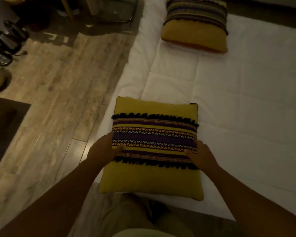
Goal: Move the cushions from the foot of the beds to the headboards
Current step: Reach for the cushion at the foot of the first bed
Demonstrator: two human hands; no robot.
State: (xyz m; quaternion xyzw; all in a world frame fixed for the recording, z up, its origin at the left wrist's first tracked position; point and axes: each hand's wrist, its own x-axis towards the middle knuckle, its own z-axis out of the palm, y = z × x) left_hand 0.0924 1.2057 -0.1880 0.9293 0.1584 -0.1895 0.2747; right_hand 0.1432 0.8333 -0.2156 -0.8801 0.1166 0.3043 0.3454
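A yellow square cushion (pixel 152 178) with purple patterned bands and black fringe lies at the near edge of a white bed (pixel 246 108). My left hand (pixel 102 149) grips its left side, thumb on top. My right hand (pixel 201 155) grips its right side the same way. A second yellow cushion (pixel 195 36) with the same pattern lies farther up the bed, near the top of the view.
A pale wood-look floor (pixel 58 93) runs along the bed's left side. Dark objects (pixel 5 43) stand at the far left, and a chair base on a clear mat (pixel 114 12) sits beyond. A dark rug or furniture edge (pixel 3 127) lies at left.
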